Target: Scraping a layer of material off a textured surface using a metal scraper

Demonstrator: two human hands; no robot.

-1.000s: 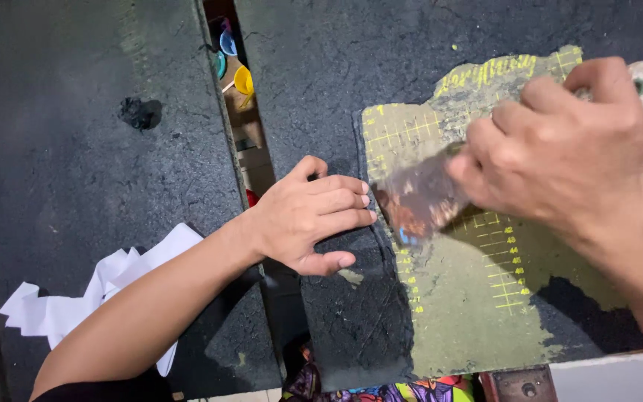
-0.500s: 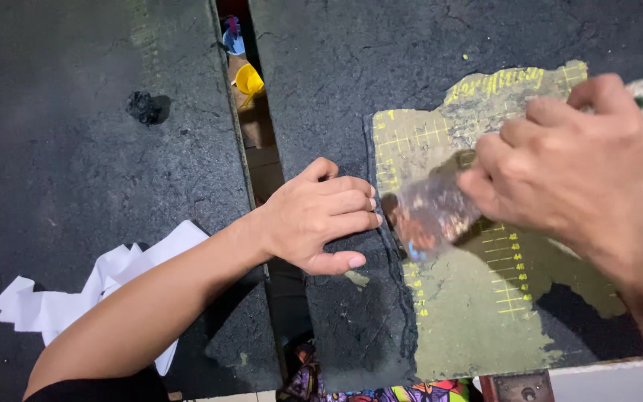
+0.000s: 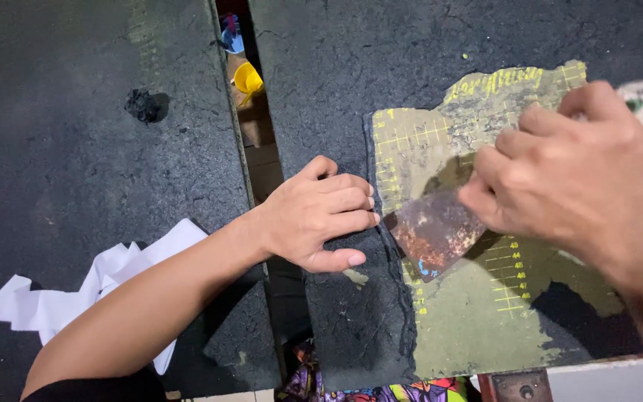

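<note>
Under right hand (image 3: pixel 574 171): rusty scraper (image 3: pixel 434 232), fingers clamped on it, blade on green mat (image 3: pixel 478 327). Left hand (image 3: pixel 321 216) just left of blade, flat, empty, pressing dark tabletop (image 3: pixel 76 149). White paper (image 3: pixel 76 294) beside left forearm.

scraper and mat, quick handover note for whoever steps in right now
Right hand grips the rusty scraper, blade tilted on the green cutting mat.
Left hand lies flat on the black coating beside the mat's left edge, holding nothing.
Done: much of the mat is scraped bare.
Left: black patches at the mat's left edge and lower right.
</note>
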